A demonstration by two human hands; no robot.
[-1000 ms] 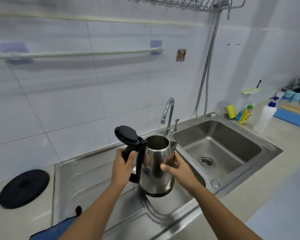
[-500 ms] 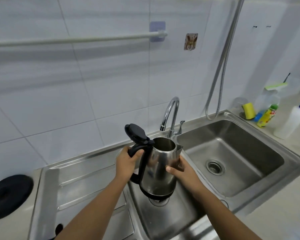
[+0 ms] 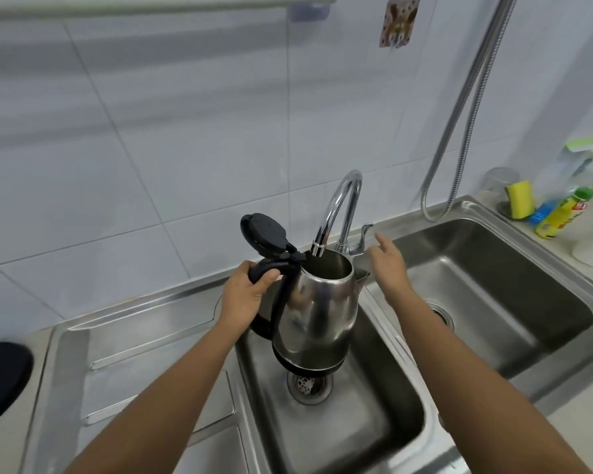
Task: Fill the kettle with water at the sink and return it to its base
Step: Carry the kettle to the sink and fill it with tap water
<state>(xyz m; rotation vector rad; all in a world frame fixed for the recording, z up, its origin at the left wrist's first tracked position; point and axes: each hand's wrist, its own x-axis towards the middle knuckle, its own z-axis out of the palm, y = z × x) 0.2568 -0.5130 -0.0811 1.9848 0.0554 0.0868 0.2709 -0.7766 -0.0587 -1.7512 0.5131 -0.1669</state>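
A tiled wall (image 3: 172,138) fills the upper half of the frame. Below it a steel sink (image 3: 367,436) spans the lower half, with a ribbed draining board at lower left, a small basin in the centre and a larger basin (image 3: 500,302) to the right. The table (image 3: 4,449) shows at the lower left edge, and on it, cut by the frame edge, lies the round black base (image 3: 0,378), well apart from the kettle.

The kettle (image 3: 317,313), shiny steel with a black bottom ring, hangs upright in the air over the drain (image 3: 309,384) of the small basin. Its black lid (image 3: 262,234) is tipped open toward the upper left. The curved tap (image 3: 339,206) arches over it, and the spout end sits at the kettle's open mouth. No water shows coming from the spout.

The left hand (image 3: 245,299) has its grip closed around the kettle's black handle (image 3: 267,268). The right hand (image 3: 389,265) has an open grip, fingers spread, holding nothing, just beside the kettle's spout and near the tap lever (image 3: 362,239).

At right centre a metal hose (image 3: 466,107) hangs down the wall. A yellow sponge (image 3: 520,199) and a yellow bottle (image 3: 562,213) with a green cap stand at the sink's far right corner.
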